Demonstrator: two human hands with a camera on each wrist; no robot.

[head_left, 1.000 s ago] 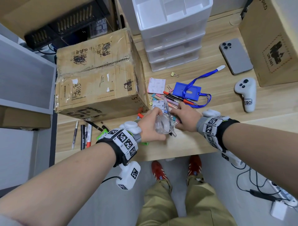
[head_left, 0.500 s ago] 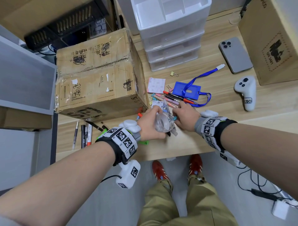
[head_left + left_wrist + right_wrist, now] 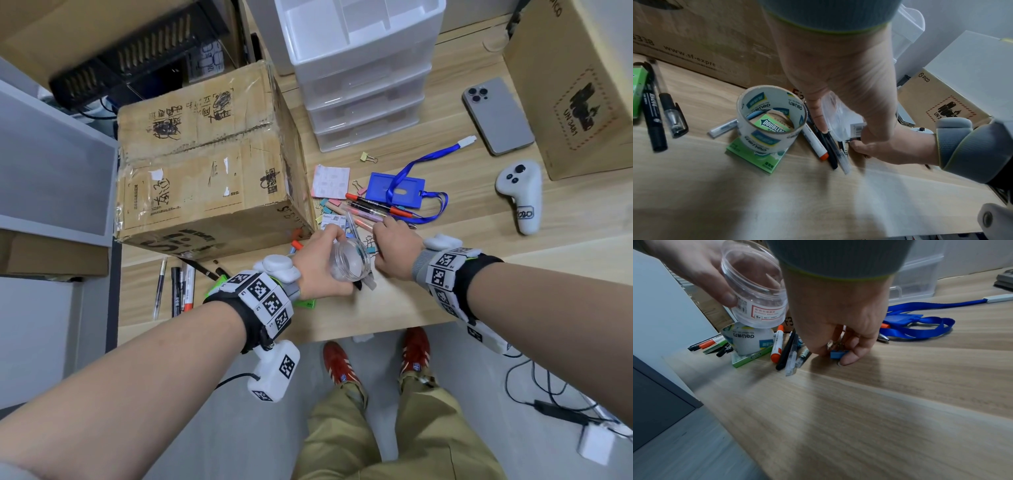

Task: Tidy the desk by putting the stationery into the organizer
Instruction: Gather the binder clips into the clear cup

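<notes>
My left hand point(image 3: 320, 263) grips a clear plastic jar point(image 3: 349, 262) point(image 3: 754, 292), tilted with its mouth toward me, just above the desk. To its right my right hand point(image 3: 394, 251) point(image 3: 838, 352) pinches a blue binder clip point(image 3: 838, 354) against the desk top, its wire handles between the fingers. More binder clips, pens point(image 3: 376, 207) and sticky notes point(image 3: 330, 181) lie scattered behind the hands. The white drawer organizer point(image 3: 363, 68) stands at the back, its top tray uncovered.
A roll of tape point(image 3: 770, 116) stands on a green gum box, with markers point(image 3: 816, 142) beside it. A large cardboard box point(image 3: 205, 161) fills the left. A blue badge holder with lanyard point(image 3: 397, 186), a phone point(image 3: 496, 114), a white controller point(image 3: 522, 197) and another carton point(image 3: 579, 78) lie right.
Both hands stay nearly in place. The jar in my left hand has tipped a little, and my right fingers have closed down on the binder clip.
</notes>
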